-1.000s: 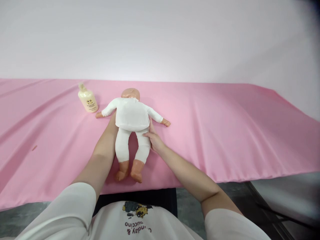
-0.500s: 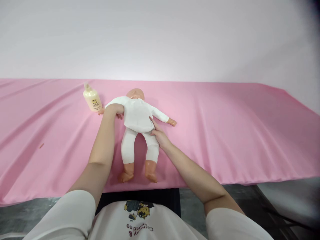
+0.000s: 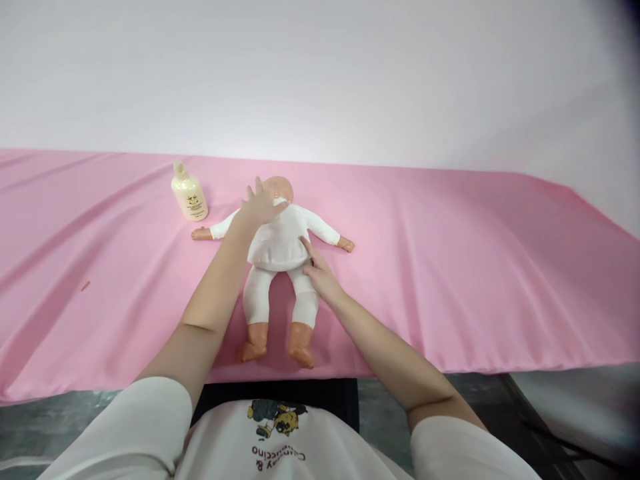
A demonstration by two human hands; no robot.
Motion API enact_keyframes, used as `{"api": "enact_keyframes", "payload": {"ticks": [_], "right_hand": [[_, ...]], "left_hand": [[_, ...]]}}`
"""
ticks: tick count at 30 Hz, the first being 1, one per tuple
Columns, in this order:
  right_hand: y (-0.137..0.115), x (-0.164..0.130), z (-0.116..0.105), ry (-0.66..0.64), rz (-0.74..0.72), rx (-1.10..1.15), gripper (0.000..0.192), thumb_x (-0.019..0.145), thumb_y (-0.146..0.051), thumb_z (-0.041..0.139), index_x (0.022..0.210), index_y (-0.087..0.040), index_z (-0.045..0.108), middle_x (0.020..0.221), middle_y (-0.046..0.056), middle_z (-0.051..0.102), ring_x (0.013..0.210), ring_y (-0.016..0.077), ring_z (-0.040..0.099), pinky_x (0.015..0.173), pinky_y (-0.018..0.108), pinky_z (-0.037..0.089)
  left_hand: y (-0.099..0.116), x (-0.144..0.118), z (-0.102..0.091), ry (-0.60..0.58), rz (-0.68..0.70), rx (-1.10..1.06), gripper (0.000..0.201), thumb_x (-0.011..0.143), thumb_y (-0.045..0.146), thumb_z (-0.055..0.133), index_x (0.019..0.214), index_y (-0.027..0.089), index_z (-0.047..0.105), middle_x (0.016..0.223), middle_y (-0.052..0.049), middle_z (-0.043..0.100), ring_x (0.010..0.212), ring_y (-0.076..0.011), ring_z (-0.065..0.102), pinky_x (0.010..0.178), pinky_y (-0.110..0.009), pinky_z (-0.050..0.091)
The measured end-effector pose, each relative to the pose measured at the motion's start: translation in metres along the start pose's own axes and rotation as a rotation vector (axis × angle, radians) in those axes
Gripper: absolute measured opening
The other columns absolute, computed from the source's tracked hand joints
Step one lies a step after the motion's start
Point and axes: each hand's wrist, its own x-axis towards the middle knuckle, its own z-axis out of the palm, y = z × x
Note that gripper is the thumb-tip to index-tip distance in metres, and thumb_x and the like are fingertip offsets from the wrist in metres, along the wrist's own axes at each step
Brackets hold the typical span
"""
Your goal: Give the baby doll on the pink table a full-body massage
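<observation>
Baby doll (image 3: pixel 280 243) supine at centre of pink-draped surface (image 3: pixel 450 267), head away from wearer, arms out to sides, feet near front edge. White suit on torso and legs.

Left hand (image 3: pixel 260 203) laid flat on upper chest and neck, fingers spread, steadying doll's upper end. Right hand (image 3: pixel 320 273) against doll's hip and waist, fingers extended along torso side; pinch on suit hem possible, not resolvable from this view.

Cream lotion bottle (image 3: pixel 190 193) upright, just beyond doll's outstretched arm, apart from both hands.
</observation>
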Motion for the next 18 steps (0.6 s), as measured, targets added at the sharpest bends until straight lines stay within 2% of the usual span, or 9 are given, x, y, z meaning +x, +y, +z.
{"api": "enact_keyframes", "payload": {"ticks": [2, 5, 7, 9, 12, 15, 18], "right_hand": [[0.007, 0.002, -0.003, 0.010, -0.048, -0.075, 0.095, 0.066, -0.015, 0.053, 0.159, -0.029, 0.041, 0.169, -0.005, 0.035, 0.161, 0.0247, 0.026, 0.136, 0.049, 0.017], [0.014, 0.004, -0.006, -0.007, -0.104, -0.143, 0.092, 0.070, -0.016, 0.053, 0.159, -0.030, 0.040, 0.171, -0.006, 0.029, 0.162, 0.0221, 0.021, 0.137, 0.047, 0.011], [0.016, 0.004, -0.007, -0.023, -0.115, -0.169, 0.091, 0.071, -0.017, 0.053, 0.160, -0.030, 0.039, 0.172, -0.007, 0.027, 0.163, 0.0216, 0.019, 0.137, 0.047, 0.009], [0.018, 0.004, -0.007, -0.031, -0.107, -0.184, 0.090, 0.073, -0.017, 0.053, 0.161, -0.030, 0.038, 0.172, -0.007, 0.025, 0.164, 0.0215, 0.016, 0.137, 0.047, 0.009], [0.023, 0.005, -0.006, -0.034, -0.105, -0.182, 0.091, 0.073, -0.018, 0.053, 0.162, -0.030, 0.036, 0.173, -0.008, 0.021, 0.165, 0.0206, 0.011, 0.137, 0.047, 0.008], [0.027, 0.006, -0.006, -0.042, -0.118, -0.193, 0.092, 0.072, -0.018, 0.052, 0.162, -0.030, 0.035, 0.174, -0.009, 0.017, 0.165, 0.0199, 0.005, 0.137, 0.047, 0.005], [0.030, 0.008, -0.007, -0.059, -0.126, -0.214, 0.093, 0.071, -0.019, 0.052, 0.162, -0.028, 0.034, 0.174, -0.007, 0.020, 0.165, 0.0204, 0.007, 0.137, 0.046, 0.004]], "left_hand": [[0.009, 0.007, 0.019, -0.038, -0.023, 0.079, 0.088, 0.098, 0.063, 0.045, 0.167, 0.020, 0.012, 0.176, -0.017, -0.005, 0.161, -0.0483, 0.000, 0.123, -0.073, 0.016], [0.015, 0.011, 0.037, -0.041, 0.007, 0.128, 0.086, 0.098, 0.062, 0.042, 0.168, 0.021, 0.012, 0.176, -0.012, -0.004, 0.161, -0.0444, -0.007, 0.126, -0.072, 0.008], [0.014, 0.011, 0.043, -0.105, -0.007, 0.137, 0.087, 0.097, 0.065, 0.041, 0.168, 0.025, 0.011, 0.177, -0.009, -0.004, 0.161, -0.0437, -0.009, 0.124, -0.075, 0.008], [0.013, 0.010, 0.043, -0.217, -0.044, 0.146, 0.090, 0.095, 0.068, 0.044, 0.168, 0.030, 0.009, 0.176, -0.007, -0.007, 0.161, -0.0440, -0.011, 0.121, -0.080, 0.010], [0.014, 0.008, 0.040, -0.343, -0.103, 0.146, 0.094, 0.093, 0.068, 0.049, 0.168, 0.033, 0.003, 0.174, -0.006, -0.019, 0.160, -0.0485, -0.011, 0.117, -0.083, 0.017], [0.017, 0.007, 0.035, -0.399, -0.123, 0.130, 0.093, 0.095, 0.064, 0.050, 0.168, 0.032, 0.001, 0.171, -0.007, -0.028, 0.158, -0.0547, -0.005, 0.117, -0.079, 0.025], [0.020, 0.008, 0.035, -0.436, -0.139, 0.126, 0.090, 0.097, 0.061, 0.050, 0.167, 0.033, 0.001, 0.171, -0.008, -0.029, 0.157, -0.0572, 0.003, 0.116, -0.078, 0.029]]}}
